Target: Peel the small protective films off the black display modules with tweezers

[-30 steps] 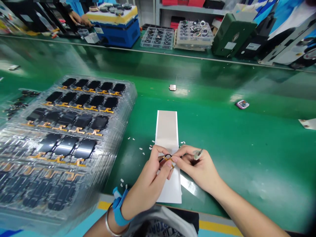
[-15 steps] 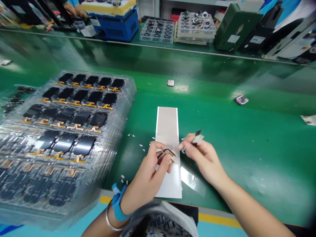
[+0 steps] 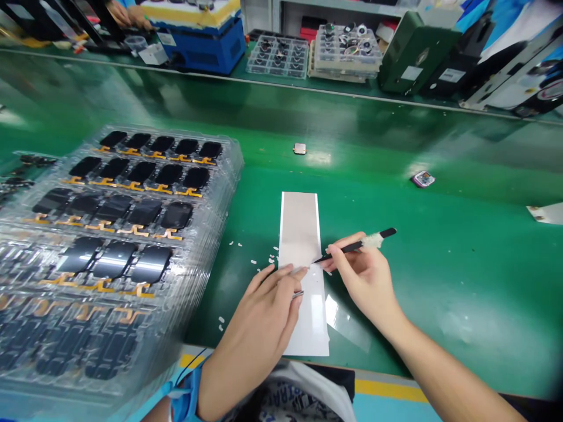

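Observation:
My left hand [image 3: 264, 319] lies palm down on the lower part of a long white strip [image 3: 300, 228], fingers together, with a small dark part just showing under the fingertips. My right hand [image 3: 358, 278] pinches black tweezers [image 3: 356, 246] wrapped with white tape. The tweezer tip touches the strip just beside my left fingertips. Small white scraps [image 3: 255, 262] lie scattered around the strip on the green bench [image 3: 440, 252].
A stack of clear trays [image 3: 118, 234] holding several black screens with orange flex cables fills the left. Two small parts [image 3: 299, 149] [image 3: 422, 179] lie farther out. Across the bench stand a blue machine [image 3: 206, 41], more trays [image 3: 343, 50] and a green box [image 3: 411, 55]. Another person's hands [image 3: 125, 14] work at the far left.
My left hand turned from holding the small part up to pressing flat on the strip. My right hand swung the tweezers down so the tip meets the strip.

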The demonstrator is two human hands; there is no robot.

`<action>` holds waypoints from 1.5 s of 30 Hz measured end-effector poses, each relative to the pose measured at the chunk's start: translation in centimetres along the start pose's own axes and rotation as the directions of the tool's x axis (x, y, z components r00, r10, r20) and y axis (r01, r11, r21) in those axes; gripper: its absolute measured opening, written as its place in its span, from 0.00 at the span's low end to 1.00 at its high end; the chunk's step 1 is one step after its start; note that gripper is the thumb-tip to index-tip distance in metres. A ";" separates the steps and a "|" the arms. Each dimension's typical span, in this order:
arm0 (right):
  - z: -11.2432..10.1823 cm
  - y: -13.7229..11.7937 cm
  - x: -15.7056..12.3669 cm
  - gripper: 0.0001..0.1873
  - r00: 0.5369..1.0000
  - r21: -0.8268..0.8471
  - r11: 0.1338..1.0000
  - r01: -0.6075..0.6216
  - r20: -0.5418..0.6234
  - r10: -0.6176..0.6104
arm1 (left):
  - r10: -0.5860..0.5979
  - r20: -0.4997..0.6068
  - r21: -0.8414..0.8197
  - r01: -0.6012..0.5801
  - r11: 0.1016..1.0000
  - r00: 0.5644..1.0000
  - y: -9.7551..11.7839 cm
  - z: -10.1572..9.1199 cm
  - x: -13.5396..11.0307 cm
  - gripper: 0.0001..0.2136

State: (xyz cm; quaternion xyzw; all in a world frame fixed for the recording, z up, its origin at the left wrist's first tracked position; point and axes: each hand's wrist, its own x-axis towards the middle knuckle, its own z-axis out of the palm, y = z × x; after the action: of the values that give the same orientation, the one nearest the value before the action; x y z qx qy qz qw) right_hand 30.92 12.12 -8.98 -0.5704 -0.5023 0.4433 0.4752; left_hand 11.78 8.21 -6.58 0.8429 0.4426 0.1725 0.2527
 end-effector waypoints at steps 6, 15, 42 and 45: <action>0.3 -0.4 0.5 0.14 0.992 0.163 0.979 -0.124 -0.005 0.127 | 0.048 0.061 0.174 -0.058 0.983 0.997 -0.3 0.3 0.2 0.08; -0.1 -1.2 0.8 0.13 0.991 0.300 0.945 -0.133 0.024 0.132 | 0.055 0.042 0.238 -0.064 0.969 0.998 0.1 0.8 0.2 0.10; 2.9 -2.6 -6.2 0.07 0.915 0.296 0.911 0.286 -0.367 -0.168 | -0.272 -0.037 -0.982 0.016 0.189 0.962 2.0 1.8 1.5 0.06; 3.0 -2.6 -6.2 0.06 0.914 0.275 0.922 0.273 -0.374 -0.159 | -0.274 -0.035 -0.981 0.019 0.193 0.961 2.0 1.8 1.5 0.06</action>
State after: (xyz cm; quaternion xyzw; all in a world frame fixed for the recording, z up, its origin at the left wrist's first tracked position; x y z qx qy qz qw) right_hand 26.98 6.36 -6.74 -0.4942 -0.3929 0.3563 0.6888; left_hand 14.85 8.00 -6.75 0.4268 0.3369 0.4712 0.6945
